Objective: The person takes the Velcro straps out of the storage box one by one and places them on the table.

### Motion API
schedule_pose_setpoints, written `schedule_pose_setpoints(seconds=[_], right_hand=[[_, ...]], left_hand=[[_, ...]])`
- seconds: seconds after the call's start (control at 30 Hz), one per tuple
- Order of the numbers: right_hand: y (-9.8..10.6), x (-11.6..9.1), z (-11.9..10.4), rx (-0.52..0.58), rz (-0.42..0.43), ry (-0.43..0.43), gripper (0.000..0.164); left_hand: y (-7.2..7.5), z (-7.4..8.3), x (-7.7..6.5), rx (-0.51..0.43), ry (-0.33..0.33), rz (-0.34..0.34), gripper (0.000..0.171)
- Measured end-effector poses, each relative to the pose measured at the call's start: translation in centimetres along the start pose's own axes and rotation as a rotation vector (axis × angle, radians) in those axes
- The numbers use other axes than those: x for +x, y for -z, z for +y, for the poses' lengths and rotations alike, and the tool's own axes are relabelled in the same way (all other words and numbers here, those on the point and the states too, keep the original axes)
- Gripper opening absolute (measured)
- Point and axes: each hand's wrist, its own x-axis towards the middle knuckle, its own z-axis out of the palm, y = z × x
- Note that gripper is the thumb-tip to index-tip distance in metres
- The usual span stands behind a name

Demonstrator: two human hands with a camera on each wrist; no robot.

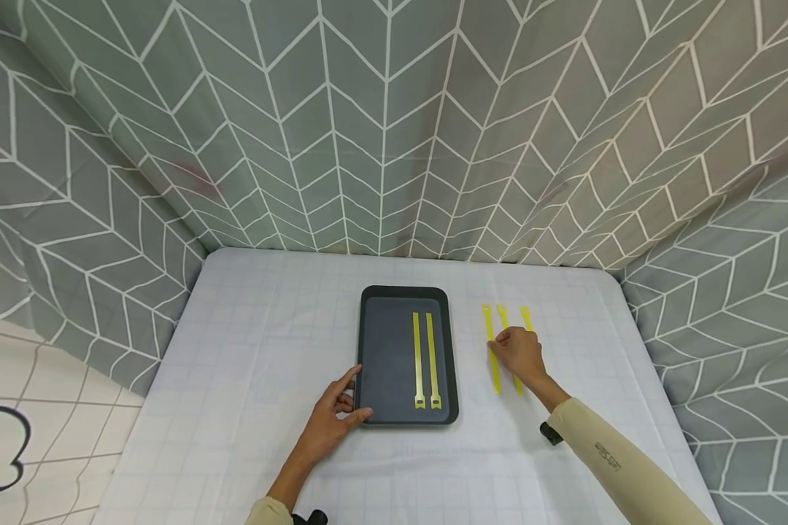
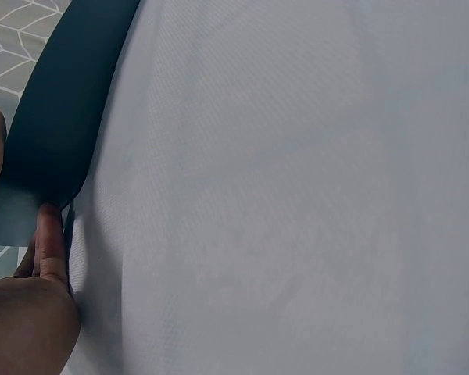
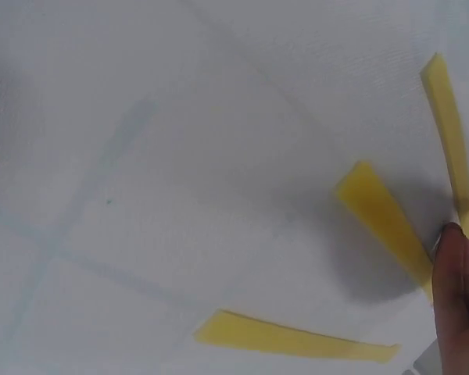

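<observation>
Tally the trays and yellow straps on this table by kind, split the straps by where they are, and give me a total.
Dark tray: 1
Yellow straps in the tray: 2
Yellow straps on the table: 3
Total: 6

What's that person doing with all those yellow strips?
A person has a dark tray on a white-covered table. Their left hand grips the tray's edge, while their right hand seems to pinch the nearest yellow strip beside the tray. Two strips lie side by side in the tray. Three are outside it, to the right, counting the one at the fingertips.
</observation>
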Motion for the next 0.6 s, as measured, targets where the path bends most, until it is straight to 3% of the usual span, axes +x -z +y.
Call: schedule_pose_setpoints(seconds=[0.27,0.6], right_hand=[[0.1,0.5,-0.5,0.037,0.027,0.082,0.024],[-0.2,0.8,-2.3,0.09,-0.008,0.162,0.026]], left_hand=[[0.0,0.0,0.0,0.008,0.0,0.002,0.081],[0.0,-0.1,0.0,0.008,-0.003,0.001,0.08]])
